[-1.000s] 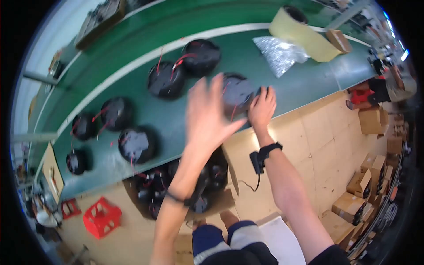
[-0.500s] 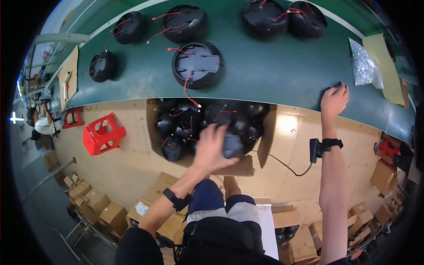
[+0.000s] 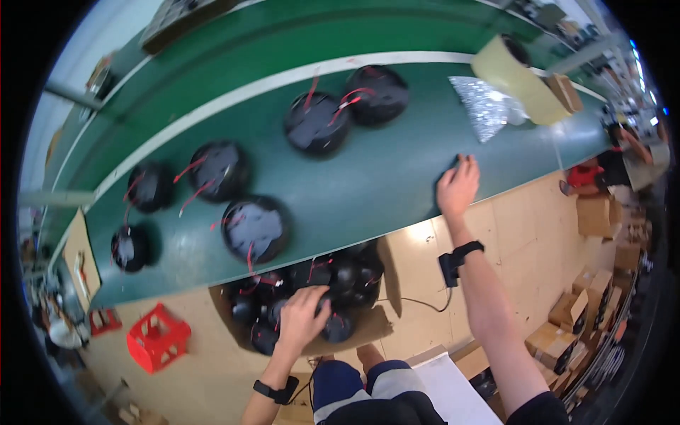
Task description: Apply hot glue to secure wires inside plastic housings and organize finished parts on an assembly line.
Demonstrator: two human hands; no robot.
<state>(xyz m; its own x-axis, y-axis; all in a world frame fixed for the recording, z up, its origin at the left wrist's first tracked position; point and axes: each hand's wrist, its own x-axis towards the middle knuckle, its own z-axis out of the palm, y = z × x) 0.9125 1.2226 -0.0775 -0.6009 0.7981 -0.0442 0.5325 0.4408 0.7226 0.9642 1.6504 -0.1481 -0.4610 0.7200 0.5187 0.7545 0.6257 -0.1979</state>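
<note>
Hanging over black round housings (image 3: 244, 309) in a cardboard box (image 3: 372, 330) below the green workbench (image 3: 368, 191), the left hand (image 3: 303, 315) could snag red leads (image 3: 322, 263) if lifted; the right hand (image 3: 459, 188) rests on the workbench. Whether either grips anything, I cannot tell.

The left hand (image 3: 303, 315) has been moved down to the carton (image 3: 365, 334); one black housing has been cleared off the table (image 3: 382, 184)
</note>
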